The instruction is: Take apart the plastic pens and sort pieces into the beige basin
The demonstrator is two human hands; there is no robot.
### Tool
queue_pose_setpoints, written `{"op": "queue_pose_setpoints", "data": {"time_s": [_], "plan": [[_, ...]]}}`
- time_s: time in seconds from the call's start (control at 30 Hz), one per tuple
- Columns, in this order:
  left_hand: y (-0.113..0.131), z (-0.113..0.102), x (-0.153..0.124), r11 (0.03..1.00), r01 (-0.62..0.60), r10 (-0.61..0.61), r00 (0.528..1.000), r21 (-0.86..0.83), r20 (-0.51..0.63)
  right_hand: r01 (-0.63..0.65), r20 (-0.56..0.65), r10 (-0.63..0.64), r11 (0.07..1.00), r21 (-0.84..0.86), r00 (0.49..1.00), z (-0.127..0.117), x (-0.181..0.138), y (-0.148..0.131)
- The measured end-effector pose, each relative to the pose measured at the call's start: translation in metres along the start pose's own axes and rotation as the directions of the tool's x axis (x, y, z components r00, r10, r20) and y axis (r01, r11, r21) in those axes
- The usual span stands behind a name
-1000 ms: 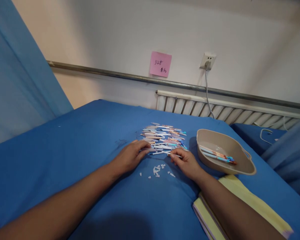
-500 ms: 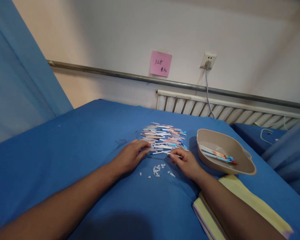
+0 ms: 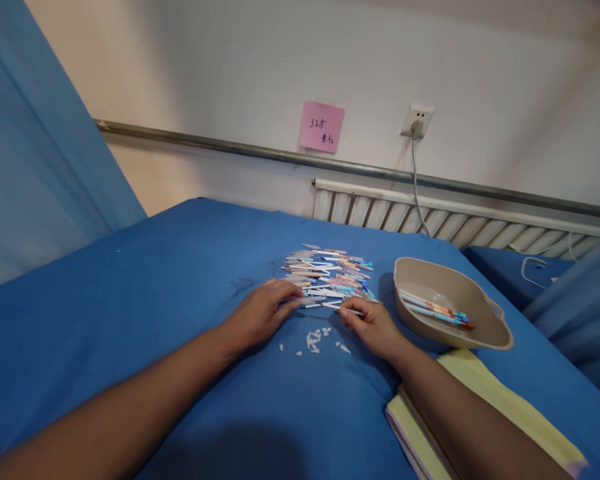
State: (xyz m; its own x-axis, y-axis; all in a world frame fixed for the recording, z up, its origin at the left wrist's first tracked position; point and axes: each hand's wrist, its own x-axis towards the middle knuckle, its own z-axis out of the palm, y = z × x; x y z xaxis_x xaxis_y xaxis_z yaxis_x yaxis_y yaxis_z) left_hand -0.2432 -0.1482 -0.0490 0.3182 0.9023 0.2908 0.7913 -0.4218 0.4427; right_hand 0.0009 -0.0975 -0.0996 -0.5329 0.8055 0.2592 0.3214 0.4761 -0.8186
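A pile of pens and thin white sticks that look like pen refills [image 3: 325, 292] lies on the blue-covered surface [image 3: 205, 260]. At its near left edge my left hand [image 3: 266, 310] is closed, with thumb and forefinger around the end of a greyish pen barrel [image 3: 310, 301]. My right hand [image 3: 370, 321] pinches a thin white refill [image 3: 351, 310] at the pile's near right edge. The refill's tip points left toward the barrel, and I cannot tell whether they touch. Small white bits [image 3: 313, 341] are scattered on the cloth between my hands.
A beige basket [image 3: 503, 339] holding several pens stands to the right. Beneath my right forearm lies a folded yellow cloth [image 3: 473, 373]. Behind are a radiator [image 3: 375, 207], a metal rail [image 3: 230, 147], a socket with a plug [image 3: 417, 122], and a pink note [image 3: 322, 127].
Both hands stay almost where they were. The thin white stick between them has shifted slightly; the pile, the basket and the white bits look the same.
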Motion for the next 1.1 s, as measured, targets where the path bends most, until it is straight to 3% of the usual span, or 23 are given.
{"op": "queue_pose_setpoints", "data": {"time_s": [0.23,0.33,0.53,0.77,0.87,0.97,1.1], "plan": [[0.011,0.005,-0.003,0.998,-0.021,0.025,0.998,-0.061,0.059,0.018,0.004,-0.018,0.999,-0.026,1.000,0.007,-0.004,-0.010],[0.016,0.012,-0.005,0.988,-0.011,0.030,0.992,-0.152,0.122,0.032,-0.001,-0.033,0.994,0.103,0.999,0.014,-0.009,-0.022],[0.022,0.018,-0.005,0.939,0.029,0.049,0.975,-0.344,0.216,0.001,0.114,-0.048,0.927,0.375,0.992,0.017,-0.020,-0.043],[0.021,0.021,-0.003,0.816,0.219,-0.021,0.936,-0.535,0.351,-0.042,0.012,0.043,0.812,0.582,0.999,0.006,-0.011,-0.051],[0.019,0.023,-0.001,0.728,0.325,-0.083,0.916,-0.604,0.393,-0.030,-0.067,0.081,0.828,0.559,0.994,-0.002,-0.005,-0.045],[0.014,0.026,0.002,0.582,0.427,-0.205,0.901,-0.692,0.383,-0.003,-0.227,0.122,0.887,0.462,0.966,-0.012,0.000,-0.033],[0.005,0.028,0.007,0.400,0.478,-0.309,0.874,-0.782,0.375,-0.006,-0.336,0.075,0.980,0.201,0.939,-0.024,0.003,-0.015]]}}
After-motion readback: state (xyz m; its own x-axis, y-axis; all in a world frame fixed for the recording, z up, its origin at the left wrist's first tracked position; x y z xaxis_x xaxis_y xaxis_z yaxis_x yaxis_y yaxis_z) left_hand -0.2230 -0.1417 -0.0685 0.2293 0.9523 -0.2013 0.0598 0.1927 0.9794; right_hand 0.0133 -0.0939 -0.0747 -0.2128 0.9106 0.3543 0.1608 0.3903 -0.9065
